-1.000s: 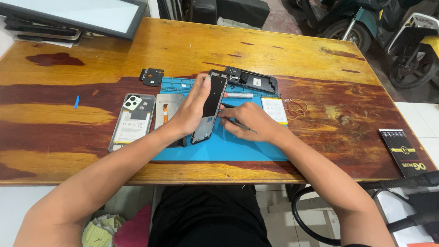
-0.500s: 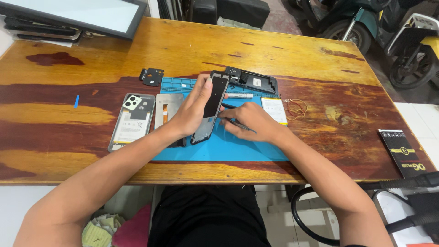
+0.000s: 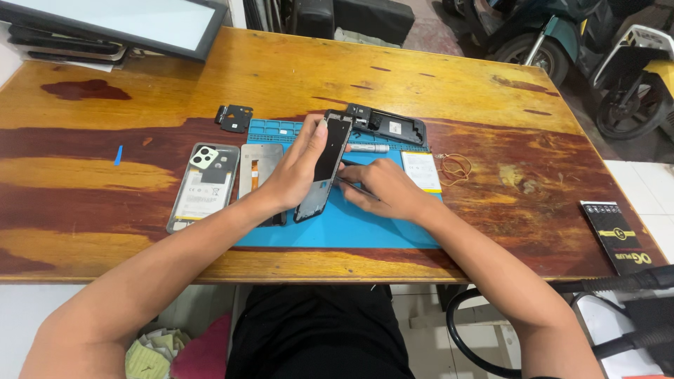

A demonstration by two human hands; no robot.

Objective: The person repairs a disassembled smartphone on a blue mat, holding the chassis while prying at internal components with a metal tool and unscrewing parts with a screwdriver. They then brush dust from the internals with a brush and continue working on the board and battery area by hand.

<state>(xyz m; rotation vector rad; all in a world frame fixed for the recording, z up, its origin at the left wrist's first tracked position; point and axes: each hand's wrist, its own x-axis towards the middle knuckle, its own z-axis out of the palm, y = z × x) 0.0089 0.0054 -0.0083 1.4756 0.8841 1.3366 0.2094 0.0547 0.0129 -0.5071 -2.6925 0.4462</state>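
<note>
My left hand (image 3: 295, 168) grips an opened phone body (image 3: 324, 165) and holds it tilted on its long edge over the blue work mat (image 3: 351, 221). My right hand (image 3: 382, 189) rests on the mat beside the phone and pinches a thin metal tool (image 3: 351, 184) whose tip points at the phone's side. A phone back cover (image 3: 202, 184) with a camera cutout lies left of the mat. A grey metal frame plate (image 3: 258, 172) lies partly under my left wrist.
A black phone frame (image 3: 386, 126) and a silver pen-like tool (image 3: 368, 148) lie at the mat's far edge. A small black part (image 3: 235, 117), a white battery (image 3: 421, 170), a rubber band (image 3: 455, 166), a black box (image 3: 621, 237) and a monitor (image 3: 119, 21) sit on the wooden table (image 3: 456, 84).
None of note: both hands stay on the phone body and the thin tool, with only slight shifts of the fingers.
</note>
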